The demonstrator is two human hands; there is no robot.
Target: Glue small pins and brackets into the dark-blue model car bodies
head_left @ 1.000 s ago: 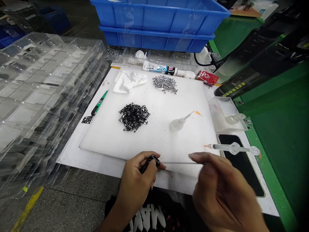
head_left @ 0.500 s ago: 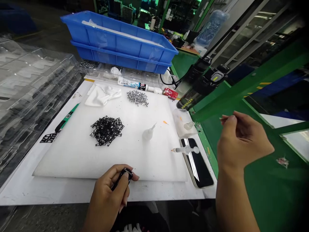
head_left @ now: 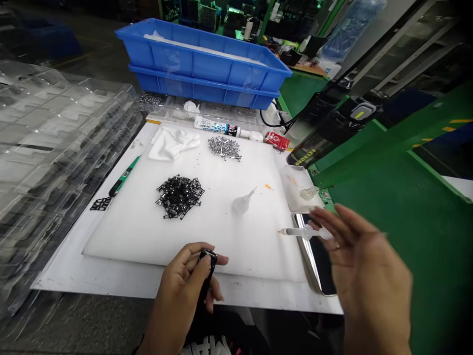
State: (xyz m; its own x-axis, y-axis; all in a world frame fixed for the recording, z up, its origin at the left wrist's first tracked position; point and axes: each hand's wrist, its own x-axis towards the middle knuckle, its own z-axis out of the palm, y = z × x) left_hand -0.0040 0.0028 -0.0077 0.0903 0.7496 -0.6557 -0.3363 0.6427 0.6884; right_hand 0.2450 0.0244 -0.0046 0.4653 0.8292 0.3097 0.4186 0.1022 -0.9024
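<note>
My left hand (head_left: 186,286) is closed around a glossy black strap-like piece (head_left: 207,268) with a shiny end, at the front edge of the white foam pad (head_left: 140,246). At the right, my right hand (head_left: 364,266) is open, its fingers stretched towards a clear syringe (head_left: 295,231) with an orange tip. The fingertips overlap the plunger end; I cannot tell whether they touch it. Beneath the syringe lies a phone (head_left: 316,261). A small clear bottle (head_left: 307,193) with a thin stick in it stands in a clear tray (head_left: 291,172). A white squeeze bottle (head_left: 242,203) stands on the pad.
On the pad are a heap of small black frames (head_left: 180,196), a pile of silver parts (head_left: 224,148), a white cloth (head_left: 172,144) and an orange needle tip (head_left: 269,187). A green cutter (head_left: 124,176) lies left. Blue bins (head_left: 207,64) and a glue tube (head_left: 210,125) are behind.
My right hand has come down and left from its raised, pinched pose and spread its fingers near the syringe. A thin stick now shows in the small bottle. My left hand keeps its hold.
</note>
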